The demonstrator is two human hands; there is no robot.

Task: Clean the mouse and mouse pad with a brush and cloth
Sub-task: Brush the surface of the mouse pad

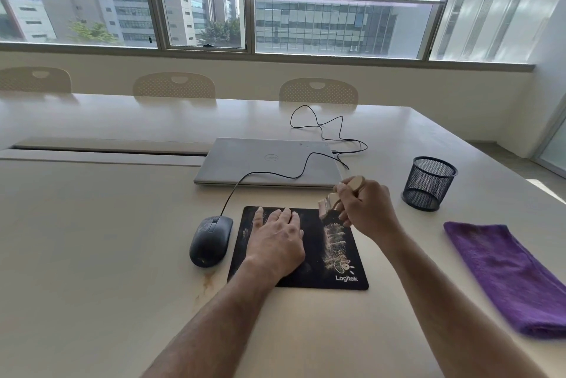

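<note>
A black mouse pad (318,273) lies on the table, with a band of pale dust down its right side. My left hand (277,243) rests flat on the pad's left half, fingers straight. My right hand (366,207) grips a small wooden brush (329,203) above the pad's far right corner, bristles pointing down at the dust. A dark wired mouse (210,240), smudged with dust, sits on the table just left of the pad. A folded purple cloth (502,273) lies to the right.
A shut silver laptop (269,163) lies behind the pad, the mouse cable looping over it. A black mesh pen cup (428,183) stands to the right of the brush. Several chairs line the table's far side under the windows.
</note>
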